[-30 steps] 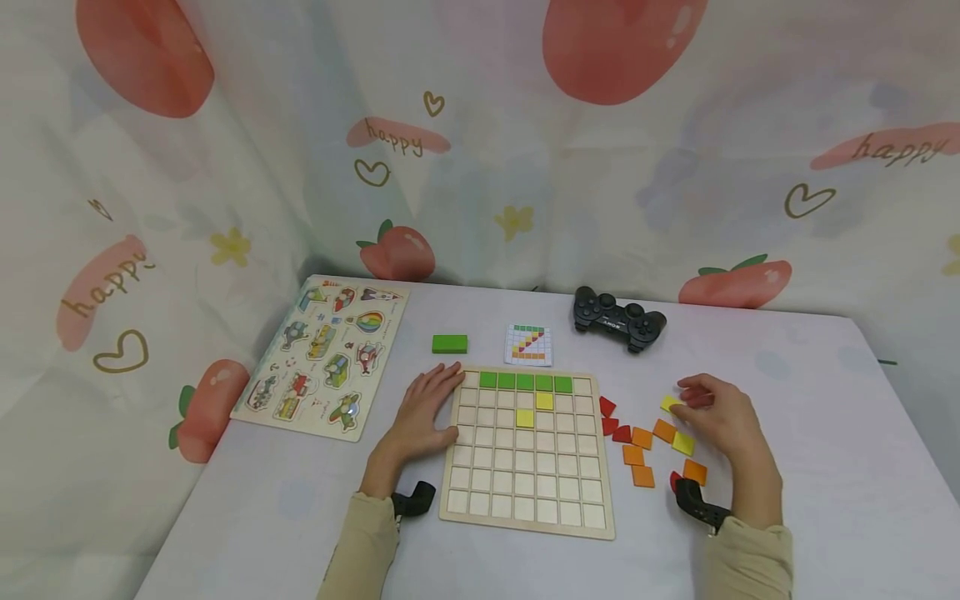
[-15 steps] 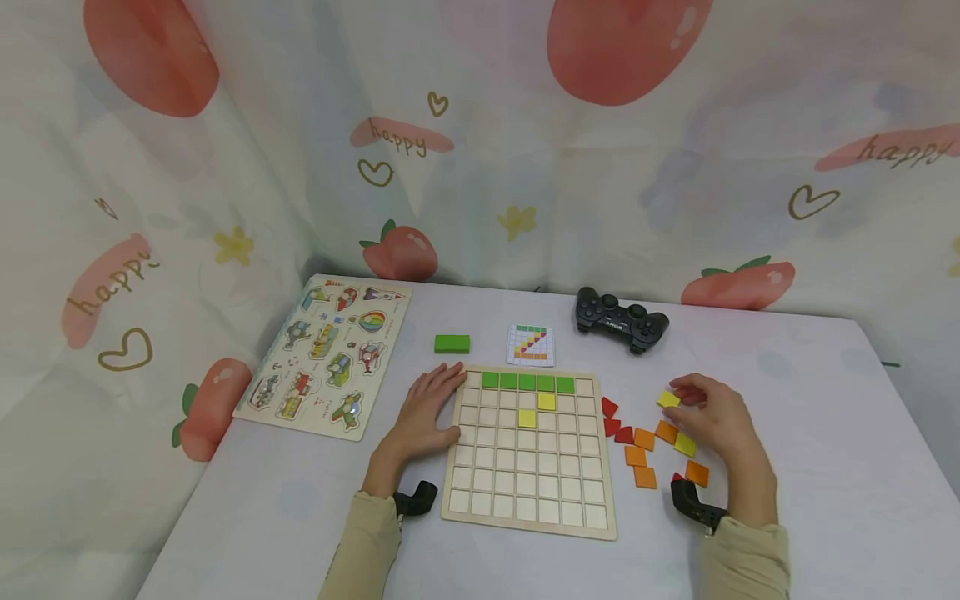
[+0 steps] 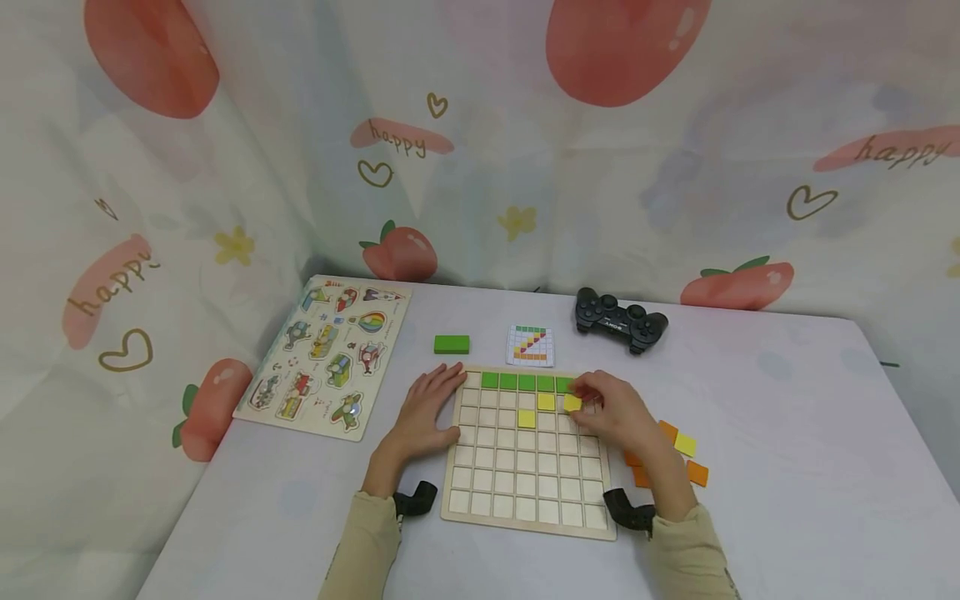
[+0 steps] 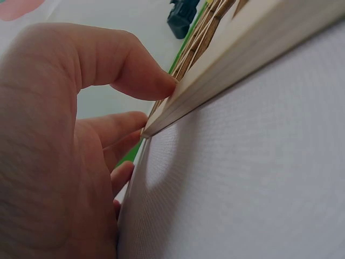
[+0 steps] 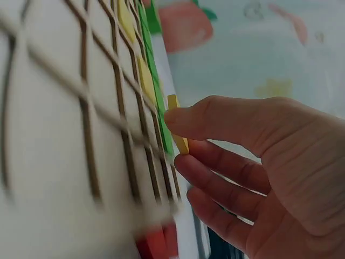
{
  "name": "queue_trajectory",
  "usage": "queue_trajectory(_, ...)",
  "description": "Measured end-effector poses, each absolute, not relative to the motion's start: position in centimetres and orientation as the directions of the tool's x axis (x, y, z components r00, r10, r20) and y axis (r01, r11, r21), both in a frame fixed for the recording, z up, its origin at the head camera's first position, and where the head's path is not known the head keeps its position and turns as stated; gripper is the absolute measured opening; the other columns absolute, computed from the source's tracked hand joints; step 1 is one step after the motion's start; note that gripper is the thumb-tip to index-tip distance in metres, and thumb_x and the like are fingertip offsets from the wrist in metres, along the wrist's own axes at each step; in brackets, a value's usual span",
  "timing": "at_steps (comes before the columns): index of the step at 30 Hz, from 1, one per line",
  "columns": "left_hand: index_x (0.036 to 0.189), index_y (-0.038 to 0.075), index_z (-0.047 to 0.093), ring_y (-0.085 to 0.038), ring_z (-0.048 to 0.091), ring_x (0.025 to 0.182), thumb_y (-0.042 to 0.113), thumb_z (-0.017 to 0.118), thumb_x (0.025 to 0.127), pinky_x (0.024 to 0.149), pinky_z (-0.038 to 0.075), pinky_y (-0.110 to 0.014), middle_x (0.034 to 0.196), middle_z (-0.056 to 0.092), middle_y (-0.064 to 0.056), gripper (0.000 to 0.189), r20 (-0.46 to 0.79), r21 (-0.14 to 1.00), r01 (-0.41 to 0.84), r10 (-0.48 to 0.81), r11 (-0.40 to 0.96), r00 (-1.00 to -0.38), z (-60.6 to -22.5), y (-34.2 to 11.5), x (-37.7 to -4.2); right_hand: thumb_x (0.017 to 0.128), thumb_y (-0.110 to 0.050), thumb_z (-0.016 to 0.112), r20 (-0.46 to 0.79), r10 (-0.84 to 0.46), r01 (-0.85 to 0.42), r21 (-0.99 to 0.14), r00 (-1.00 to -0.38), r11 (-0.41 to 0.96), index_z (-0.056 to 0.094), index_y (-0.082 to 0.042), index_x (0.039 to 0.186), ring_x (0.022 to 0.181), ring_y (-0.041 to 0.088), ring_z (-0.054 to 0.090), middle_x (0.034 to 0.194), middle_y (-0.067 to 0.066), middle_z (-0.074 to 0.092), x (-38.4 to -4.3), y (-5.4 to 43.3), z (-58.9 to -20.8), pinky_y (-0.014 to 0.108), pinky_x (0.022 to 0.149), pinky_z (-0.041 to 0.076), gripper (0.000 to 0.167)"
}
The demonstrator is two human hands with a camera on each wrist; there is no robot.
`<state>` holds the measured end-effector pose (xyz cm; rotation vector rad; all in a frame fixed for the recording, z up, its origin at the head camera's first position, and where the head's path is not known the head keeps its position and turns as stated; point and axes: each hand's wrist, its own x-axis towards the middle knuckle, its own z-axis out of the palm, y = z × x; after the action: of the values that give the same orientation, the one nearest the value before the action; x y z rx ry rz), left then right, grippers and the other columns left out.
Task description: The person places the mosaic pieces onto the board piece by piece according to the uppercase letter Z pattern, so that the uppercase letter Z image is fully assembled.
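Note:
A wooden grid board lies on the table with a row of green tiles along its far side. Two yellow tiles sit in cells below that row. My right hand is over the board's upper right part and pinches another yellow tile between thumb and fingers. The held tile stands tilted near the green row in the right wrist view. At the board's left edge rests my left hand, fingers spread, its thumb touching the wooden rim in the left wrist view.
Orange tiles and a yellow tile lie right of the board, partly behind my right arm. Beyond the board are a green block, a pattern card and a black game controller. A picture puzzle board lies at left.
My right hand has picked up a yellow tile from the right of the board and carried it left, over the grid. The left hand has stayed at the board's edge.

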<state>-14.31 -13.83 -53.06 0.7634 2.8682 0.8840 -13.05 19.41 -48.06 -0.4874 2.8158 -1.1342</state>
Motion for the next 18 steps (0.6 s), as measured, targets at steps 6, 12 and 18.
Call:
queue_trajectory(6,0.151,0.01,0.04,-0.026,0.017,0.149,0.027,0.061,0.07,0.12,0.01,-0.051,0.16,0.031,-0.004,0.085,0.095,0.543,0.442,0.471,0.714,-0.877,-52.8,-13.8,-14.2,0.078,-0.006,0.078,0.048,-0.416,-0.337,-0.674,-0.908,0.657,0.069,-0.006,0.106,0.091,0.017,0.06,0.099,0.0,0.065,-12.3,15.0,-48.5,0.039,0.084,0.053,0.03)
queue_trajectory(12,0.15,0.01,0.041,-0.028,0.018,0.149,0.027,0.06,0.07,0.12,0.011,-0.051,0.159,0.032,-0.004,0.085,0.099,0.546,0.442,0.47,0.711,-0.877,-52.7,-13.8,-14.2,0.077,-0.01,0.079,0.039,-0.477,-0.389,-0.639,-0.878,0.664,0.07,-0.01,0.105,0.086,0.014,0.057,0.096,-0.004,0.063,-11.3,12.2,-48.6,0.035,0.081,0.052,0.029)
queue_trajectory(18,0.151,0.011,0.04,-0.027,0.017,0.149,0.028,0.061,0.07,0.12,0.01,-0.05,0.16,0.031,-0.003,0.085,0.087,0.537,0.437,0.468,0.721,-0.879,-52.8,-13.8,-14.2,0.077,-0.012,0.08,0.054,-0.501,-0.425,-0.612,-0.864,0.667,0.07,-0.011,0.103,0.082,0.013,0.056,0.09,-0.005,0.062,-10.8,11.2,-48.5,0.031,0.075,0.051,0.029)
